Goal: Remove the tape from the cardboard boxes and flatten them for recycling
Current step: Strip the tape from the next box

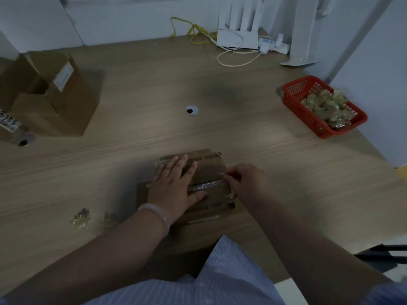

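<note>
A small brown cardboard box [209, 170] lies on the wooden table near the front edge. My left hand [174, 183] lies flat on its top with fingers spread, pressing it down. A strip of clear tape [208, 186] runs across the top of the box. My right hand [244, 183] is at the box's right edge, fingertips pinching the tape's end there. Two crumpled tape wads [80, 219] lie on the table to the left of my left arm.
An open cardboard box [63, 95] with a white label stands at the far left. A red plastic basket [293, 89] holding crumpled tape sits at the right. A round cable hole [191, 110] is mid-table. A white router [237, 38] and cables lie at the back.
</note>
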The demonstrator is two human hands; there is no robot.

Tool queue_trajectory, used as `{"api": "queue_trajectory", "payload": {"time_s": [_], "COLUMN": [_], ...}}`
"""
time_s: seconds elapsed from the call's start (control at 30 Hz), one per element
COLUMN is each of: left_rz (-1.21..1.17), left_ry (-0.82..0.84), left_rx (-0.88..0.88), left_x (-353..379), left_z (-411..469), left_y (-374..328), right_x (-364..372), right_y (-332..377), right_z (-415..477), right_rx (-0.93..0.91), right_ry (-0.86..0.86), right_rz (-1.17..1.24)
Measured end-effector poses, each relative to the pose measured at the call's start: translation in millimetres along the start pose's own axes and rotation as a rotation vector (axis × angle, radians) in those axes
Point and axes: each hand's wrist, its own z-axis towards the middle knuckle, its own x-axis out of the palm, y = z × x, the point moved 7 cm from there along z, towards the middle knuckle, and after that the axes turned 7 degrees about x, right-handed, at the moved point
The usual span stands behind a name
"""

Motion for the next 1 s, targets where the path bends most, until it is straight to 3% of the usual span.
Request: {"api": "queue_trajectory", "payload": {"time_s": [0.23, 0.47, 0.63, 1.0], "left_rz": [-0.010, 0.007, 0.008, -0.008], "left_ry": [0.001, 0.004, 0.003, -0.020], "left_rx": [-0.005, -0.014, -0.010, -0.004], "left_x": [0.3, -2.1, -2.5, 2.6], "left_z": [1.1, 1.6, 2.3, 1.8], "left_y": [-0.2, -1.8, -1.2, 1.5], "right_x": [-8.5, -11.9, -15.2, -2.2], "right_y": [9.6, 15.8, 25.9, -26.3], "right_z": [-12.7, -10.9, -18.2, -5.6], "right_rx": [-0.177, -0.177, -0.284, 0.209], "right_ry": [-0.088, -0.084, -0.081, -0.034], "right_rz": [-0.016, -0.023, 0.074, 0.477]}}
